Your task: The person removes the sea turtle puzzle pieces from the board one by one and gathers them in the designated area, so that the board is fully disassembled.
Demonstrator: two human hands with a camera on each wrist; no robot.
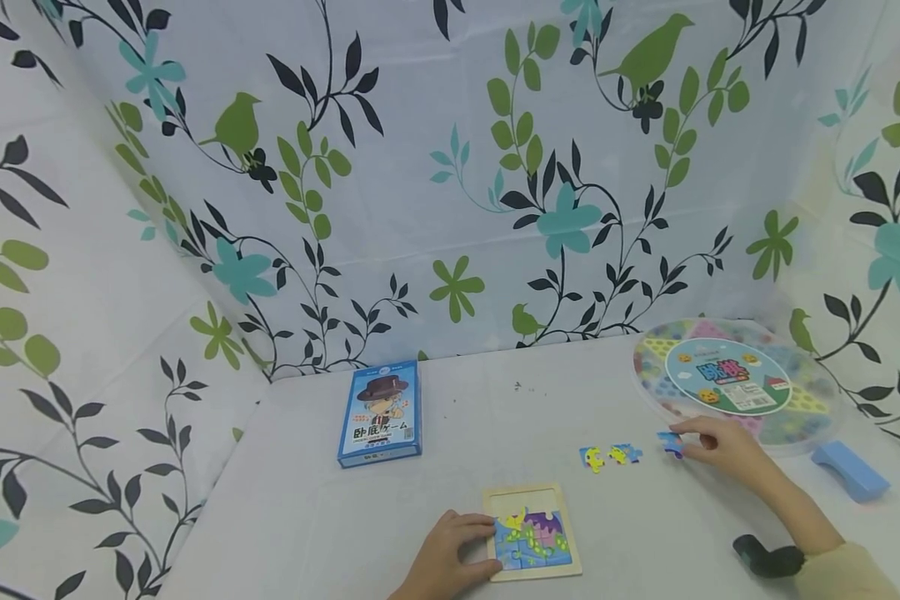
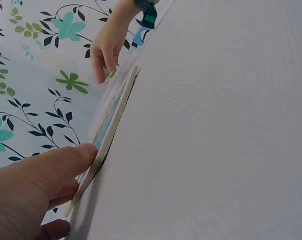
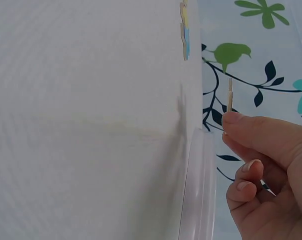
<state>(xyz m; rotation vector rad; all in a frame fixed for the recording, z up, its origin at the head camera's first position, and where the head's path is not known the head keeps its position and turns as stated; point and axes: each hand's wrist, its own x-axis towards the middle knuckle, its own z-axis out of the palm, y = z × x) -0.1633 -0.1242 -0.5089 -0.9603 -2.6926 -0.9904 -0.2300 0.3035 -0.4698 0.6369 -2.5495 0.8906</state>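
Note:
A wooden puzzle frame lies on the table, partly filled with blue, purple, yellow and green pieces; bare wood shows along its far side. My left hand holds its left edge, thumb nearer me and fingers farther up; in the left wrist view the thumb rests on the rim. Off to the right, my right hand pinches a blue puzzle piece between thumb and fingers. Seen edge-on in the right wrist view, that piece stands off the table. Two loose pieces, one and another, lie to its left.
A blue card-game box lies at the back left. At the back right is a round clear case with colourful contents, close beside my right hand. A light-blue block lies right of my forearm. Patterned cloth hangs behind the table.

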